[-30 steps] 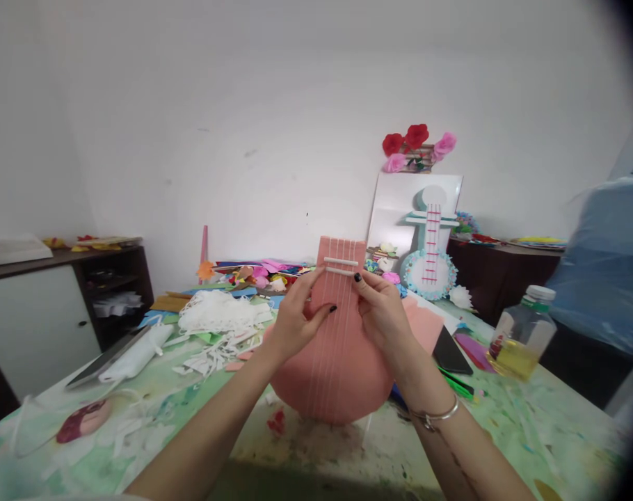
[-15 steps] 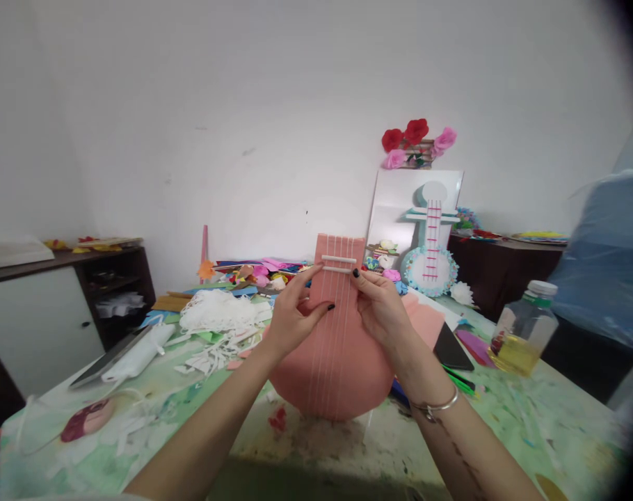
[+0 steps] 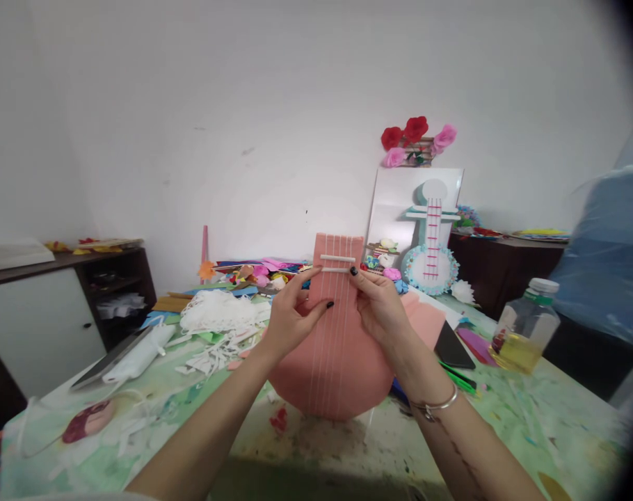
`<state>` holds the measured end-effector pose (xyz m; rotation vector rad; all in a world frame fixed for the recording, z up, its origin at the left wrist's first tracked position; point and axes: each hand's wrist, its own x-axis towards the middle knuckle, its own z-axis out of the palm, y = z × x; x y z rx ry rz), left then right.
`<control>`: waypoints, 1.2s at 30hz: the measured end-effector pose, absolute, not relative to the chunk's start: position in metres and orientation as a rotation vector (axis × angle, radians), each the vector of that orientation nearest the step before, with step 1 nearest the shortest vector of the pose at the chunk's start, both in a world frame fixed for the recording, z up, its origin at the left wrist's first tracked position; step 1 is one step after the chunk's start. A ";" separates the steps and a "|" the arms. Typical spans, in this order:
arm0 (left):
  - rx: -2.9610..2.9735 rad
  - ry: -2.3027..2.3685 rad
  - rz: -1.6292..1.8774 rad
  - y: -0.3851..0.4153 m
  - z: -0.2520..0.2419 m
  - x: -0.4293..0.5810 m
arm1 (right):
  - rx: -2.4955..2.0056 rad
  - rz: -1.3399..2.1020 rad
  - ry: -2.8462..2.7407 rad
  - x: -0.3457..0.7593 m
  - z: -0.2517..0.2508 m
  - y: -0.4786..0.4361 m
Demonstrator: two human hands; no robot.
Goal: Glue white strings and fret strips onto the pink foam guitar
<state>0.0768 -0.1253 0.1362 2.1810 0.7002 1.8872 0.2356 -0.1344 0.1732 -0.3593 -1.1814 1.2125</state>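
Observation:
A pink lute-shaped paper craft stands upright at the centre, with thin pale strings running down its front. Two short white strips cross the strings near the top, the upper strip just above the lower strip. My left hand grips the neck's left edge, its index fingertip at the lower strip's left end and its thumb on the front. On the right edge, my right hand holds the neck, thumb at the lower strip's right end; its other fingers are partly hidden behind.
White shredded paper and a white glue gun lie at left. A bottle of yellow liquid stands at right. Behind are coloured paper scraps, a white board and a blue-and-white instrument craft. Green scissors lie right of the pink craft.
Both hands keep nearly the same hold on the pink craft. The right thumb has shifted very slightly left and up; the view has moved a little.

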 end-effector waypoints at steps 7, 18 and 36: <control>1.871 0.484 1.754 -0.134 0.145 0.080 | -0.427 1.127 -1.202 0.234 0.171 -0.133; 1.703 0.660 1.721 -0.123 0.176 0.089 | -0.450 0.986 -1.223 0.234 0.166 -0.127; 1.915 0.903 1.371 -0.105 0.164 0.058 | -0.609 0.947 -1.352 0.250 0.162 -0.111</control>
